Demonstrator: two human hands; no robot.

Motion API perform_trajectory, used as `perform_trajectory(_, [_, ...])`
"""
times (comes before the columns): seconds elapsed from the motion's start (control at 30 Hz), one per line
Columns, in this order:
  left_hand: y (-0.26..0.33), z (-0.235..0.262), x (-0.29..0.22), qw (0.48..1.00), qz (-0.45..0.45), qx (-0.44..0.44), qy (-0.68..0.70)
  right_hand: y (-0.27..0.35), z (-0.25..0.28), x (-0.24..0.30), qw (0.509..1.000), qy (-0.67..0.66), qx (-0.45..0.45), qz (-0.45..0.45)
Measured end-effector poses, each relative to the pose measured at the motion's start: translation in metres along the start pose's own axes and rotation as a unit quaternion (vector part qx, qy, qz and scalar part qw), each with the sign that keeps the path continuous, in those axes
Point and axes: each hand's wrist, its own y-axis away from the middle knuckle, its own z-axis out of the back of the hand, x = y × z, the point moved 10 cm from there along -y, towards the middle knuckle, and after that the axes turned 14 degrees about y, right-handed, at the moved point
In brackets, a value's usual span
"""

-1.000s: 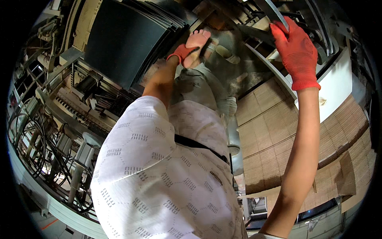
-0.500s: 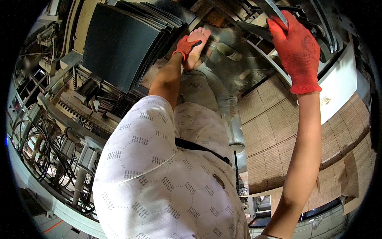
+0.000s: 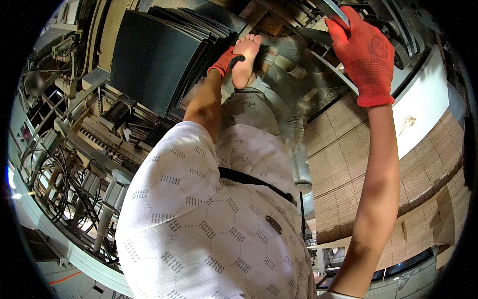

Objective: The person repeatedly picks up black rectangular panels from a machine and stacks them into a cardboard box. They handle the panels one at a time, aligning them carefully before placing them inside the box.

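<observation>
My right hand (image 3: 362, 52), in a red glove, is stretched out with its fingers curled over a grey metal bar (image 3: 332, 11) of a machine frame. My left hand (image 3: 225, 61), also in a red glove, reaches down beside the right edge of a leaning stack of dark flat sheets (image 3: 154, 55). Only the glove's cuff and back show, and a small dark piece lies at its fingers; its grip is hidden. A bare foot (image 3: 245, 57) stands right next to that hand on the grey floor.
A pale sandal (image 3: 290, 66) lies on the floor beyond the foot. Brown corrugated cardboard (image 3: 343, 164) covers the ground at right, next to a white panel (image 3: 423, 109). Machine parts, cables and metal racks (image 3: 64, 164) crowd the left side.
My left hand has slid down closer to the edge of the dark sheets, beside the foot. My right hand stays on the metal bar, with the view shifted slightly.
</observation>
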Motion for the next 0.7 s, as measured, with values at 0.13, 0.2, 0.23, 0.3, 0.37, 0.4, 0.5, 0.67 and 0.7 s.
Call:
perform_trajectory(0.13, [-0.012, 0.015, 0.005, 0.998, -0.029, 0.012, -0.059, -0.003, 0.021, 0.011, 0.997, -0.002, -0.075, 0.035])
perform_trajectory(0.2, [-0.021, 0.021, 0.009, 0.994, -0.042, 0.021, -0.098, -0.001, 0.02, 0.011, 0.996, -0.012, -0.078, 0.032])
perform_trajectory(0.23, [-0.026, 0.025, 0.014, 0.992, -0.045, 0.024, -0.118, 0.001, 0.022, 0.01, 0.995, -0.015, -0.088, 0.032])
perform_trajectory(0.3, [-0.028, 0.032, 0.02, 0.989, -0.053, 0.011, -0.139, 0.0, 0.023, 0.015, 0.994, -0.016, -0.096, 0.045])
perform_trajectory(0.37, [-0.025, 0.028, 0.02, 0.987, -0.044, 0.008, -0.152, 0.001, 0.02, 0.015, 0.995, -0.011, -0.085, 0.042])
perform_trajectory(0.4, [-0.024, 0.026, 0.019, 0.987, -0.041, 0.011, -0.157, 0.001, 0.023, 0.017, 0.995, -0.009, -0.097, 0.038])
perform_trajectory(0.5, [-0.033, 0.014, 0.015, 0.983, -0.025, 0.086, -0.16, 0.006, 0.03, 0.019, 0.992, 0.002, -0.123, 0.017])
perform_trajectory(0.67, [-0.028, 0.01, 0.018, 0.974, -0.038, 0.106, -0.198, 0.005, 0.015, 0.009, 0.989, -0.018, -0.138, 0.048])
perform_trajectory(0.7, [-0.029, 0.013, 0.017, 0.969, -0.044, 0.095, -0.226, 0.006, 0.017, 0.01, 0.988, -0.014, -0.147, 0.054])
